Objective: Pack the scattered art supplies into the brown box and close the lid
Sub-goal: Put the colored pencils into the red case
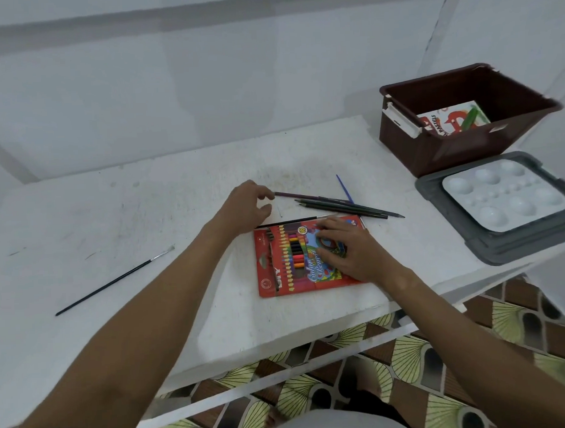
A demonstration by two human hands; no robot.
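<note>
Red colour-pencil pack (pixel 295 261) lies flat under R hand (pixel 349 250), palm down, fingers spread, not gripping. L hand (pixel 245 205) just left of it, thumb and fingers apart, tips at end of purple pencil (pixel 306 196). Beyond R hand: loose pencils (pixel 348 207). Far right: brown box (pixel 464 149), open, w/ pastel box (pixel 447 120) inside; grey lid (pixel 431 189) holds white palette (pixel 504 196).

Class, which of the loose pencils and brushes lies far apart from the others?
The black paintbrush at the table's left; the rest cluster beside the coloured-pencil pack.

Soft, even, shadowless light; wide-angle bending at the edges, slight overall blur, no glare.
</note>
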